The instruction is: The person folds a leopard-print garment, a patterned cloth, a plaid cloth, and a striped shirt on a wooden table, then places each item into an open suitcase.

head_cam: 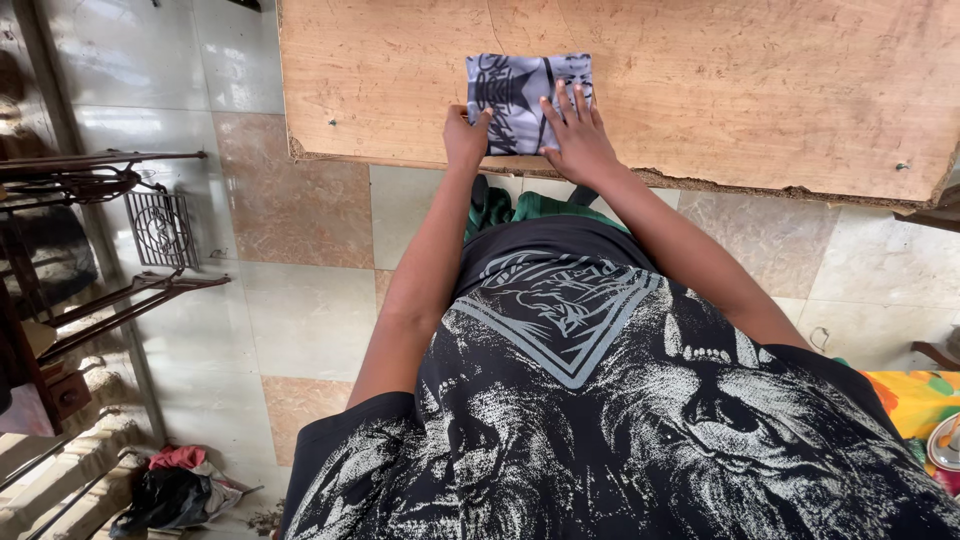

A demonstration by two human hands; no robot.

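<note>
A folded grey cloth with a black printed pattern (520, 85) lies near the front edge of a wooden table (760, 90). My left hand (466, 137) grips the cloth's near left corner, fingers curled around its edge. Flat on the cloth's near right part rests my right hand (577, 135), its fingers spread and pressing down. Both arms reach forward over my black printed shirt.
The table's chipped front edge (720, 182) runs across the view, with tiled floor (300, 300) below. A treadle sewing machine stand (100, 210) is at the left. A pile of clothes (175, 490) lies at lower left, colourful fabric (915, 400) at right.
</note>
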